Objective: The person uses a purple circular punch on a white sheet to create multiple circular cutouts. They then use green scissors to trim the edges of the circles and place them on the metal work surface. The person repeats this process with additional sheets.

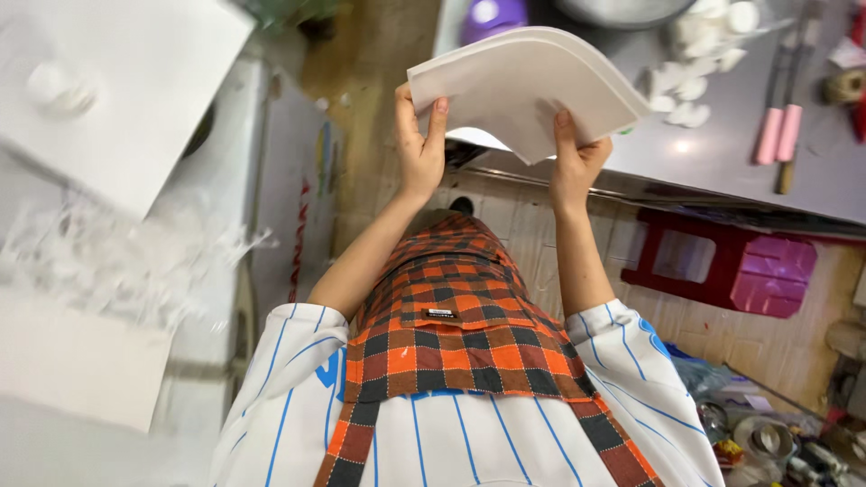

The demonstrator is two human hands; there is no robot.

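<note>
Left hand (417,144) and right hand (574,160) both clamped on bowed paper stack (523,86), upper centre. Risk: sheets fan, slip; loose edge grip over counter (722,162).

One head-worn camera looks steeply down, close over the person's own chest and raised arms.
</note>
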